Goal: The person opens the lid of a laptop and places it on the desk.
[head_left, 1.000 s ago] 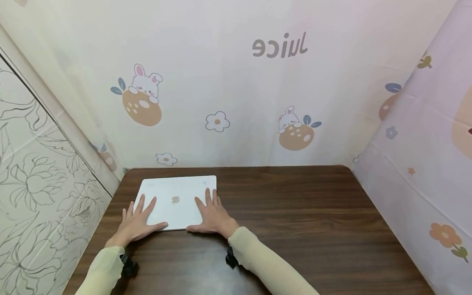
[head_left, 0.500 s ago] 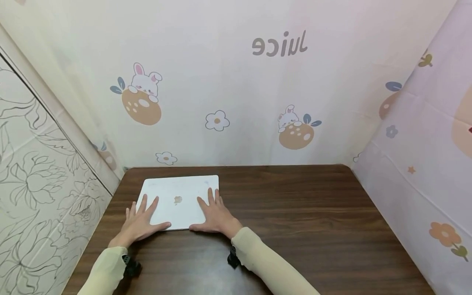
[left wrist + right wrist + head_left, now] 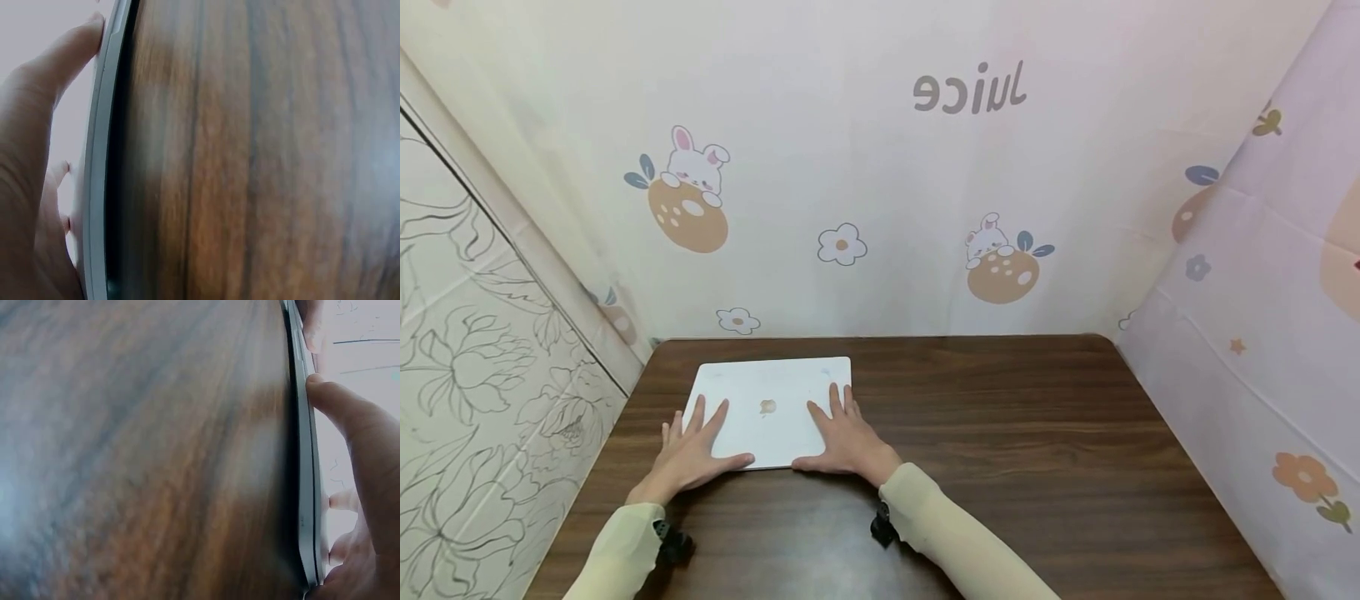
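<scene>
A closed white laptop (image 3: 775, 379) with an apple logo lies flat on the dark wood table, toward its back left. Spread over the laptop's left side is my left hand (image 3: 691, 452), fingers straight and thumb along the front edge. My right hand (image 3: 847, 443) rests on the right side in the same way, its thumb at the front edge near the other one. In the left wrist view, the thumb (image 3: 59, 59) touches the lid beside the grey laptop edge (image 3: 100, 162). The right wrist view has the right thumb (image 3: 350, 412) on the lid's edge.
Brown wood tabletop (image 3: 1000, 467) extends right of the laptop and in front of it. A pale printed curtain (image 3: 910, 167) hangs close behind the table's back edge, with more patterned cloth on both sides. Black devices, such as this wrist camera (image 3: 676, 546), sit at both sleeves.
The laptop has slid a short way to the right across the table, both hands moving along with it. How the hands lie on it looks unchanged.
</scene>
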Tool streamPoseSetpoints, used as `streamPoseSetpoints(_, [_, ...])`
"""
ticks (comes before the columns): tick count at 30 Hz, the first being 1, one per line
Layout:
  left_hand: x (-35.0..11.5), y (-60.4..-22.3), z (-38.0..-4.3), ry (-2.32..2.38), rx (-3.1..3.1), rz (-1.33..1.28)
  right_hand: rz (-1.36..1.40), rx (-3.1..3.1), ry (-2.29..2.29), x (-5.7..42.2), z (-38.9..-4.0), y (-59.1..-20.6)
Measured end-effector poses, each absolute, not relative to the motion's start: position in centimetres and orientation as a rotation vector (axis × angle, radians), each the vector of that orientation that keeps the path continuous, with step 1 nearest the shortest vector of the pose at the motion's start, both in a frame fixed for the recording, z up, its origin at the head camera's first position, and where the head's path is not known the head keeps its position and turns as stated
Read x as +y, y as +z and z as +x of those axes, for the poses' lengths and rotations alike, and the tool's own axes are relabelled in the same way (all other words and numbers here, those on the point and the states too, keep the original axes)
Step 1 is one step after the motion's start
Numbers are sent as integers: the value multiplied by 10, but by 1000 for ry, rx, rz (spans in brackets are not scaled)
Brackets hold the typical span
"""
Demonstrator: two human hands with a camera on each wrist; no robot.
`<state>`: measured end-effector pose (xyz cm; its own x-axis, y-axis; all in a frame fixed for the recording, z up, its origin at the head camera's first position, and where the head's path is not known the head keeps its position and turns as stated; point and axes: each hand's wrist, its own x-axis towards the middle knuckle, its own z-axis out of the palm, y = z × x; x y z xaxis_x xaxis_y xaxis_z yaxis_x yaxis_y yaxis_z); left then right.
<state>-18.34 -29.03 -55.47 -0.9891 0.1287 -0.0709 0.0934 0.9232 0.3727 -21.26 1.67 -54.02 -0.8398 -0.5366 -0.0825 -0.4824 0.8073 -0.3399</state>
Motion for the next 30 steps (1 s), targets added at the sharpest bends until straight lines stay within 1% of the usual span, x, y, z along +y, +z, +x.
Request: streamPoseSetpoints(30, [-263, -552, -177, 632, 2992, 176, -774, 2805, -503, 45, -207, -539])
